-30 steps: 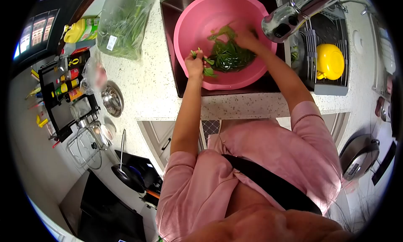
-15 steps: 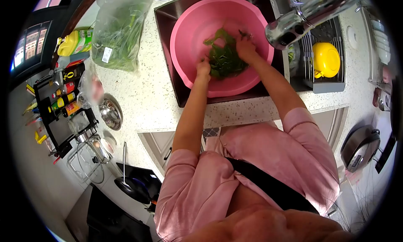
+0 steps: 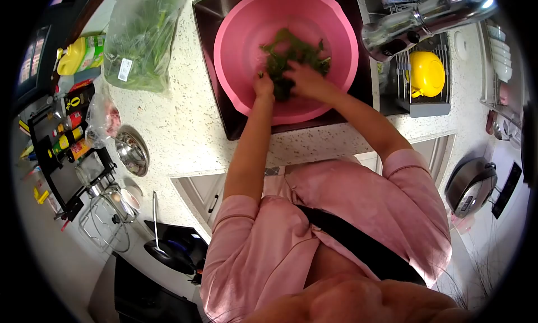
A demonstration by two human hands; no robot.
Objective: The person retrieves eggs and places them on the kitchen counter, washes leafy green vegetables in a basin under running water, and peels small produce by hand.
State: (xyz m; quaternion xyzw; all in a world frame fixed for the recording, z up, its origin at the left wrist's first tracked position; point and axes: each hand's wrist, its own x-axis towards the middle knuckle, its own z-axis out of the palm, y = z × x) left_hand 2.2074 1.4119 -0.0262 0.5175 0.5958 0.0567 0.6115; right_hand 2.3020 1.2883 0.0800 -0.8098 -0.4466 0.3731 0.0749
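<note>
Since prev. frame (approx. half a sec.), R hand (image 3: 308, 82) has shifted toward near side of basin and closer to L hand (image 3: 264, 86); L hand's position rel. to basin approx. unchanged. Greens (image 3: 288, 51) lie in pink basin (image 3: 235, 54), slightly toward near side, spread loosely beneath and beyond both hands.

Hands' state: near each other, w/ small gap between. R hand: fingers spread over greens, blurred. L hand: curled at L edge of greens; cannot tell whether it is clamped on any.

Edges: basin sits in dark sink (image 3: 207, 26), strips of which show along L side and at near R corner. Forearms cross near rim. Faucet (image 3: 414, 26) reaches in from R, overlapping sink's R edge in view, just beside basin rim.

Room: pink basin surface shows L of and beyond greens. Speckled desk (image 3: 179, 121) extends L of sink, bordered by bagged greens (image 3: 143, 37) and metal bowl (image 3: 132, 152). Yellow pot (image 3: 427, 73) stands in rack (image 3: 428, 109), R side.
</note>
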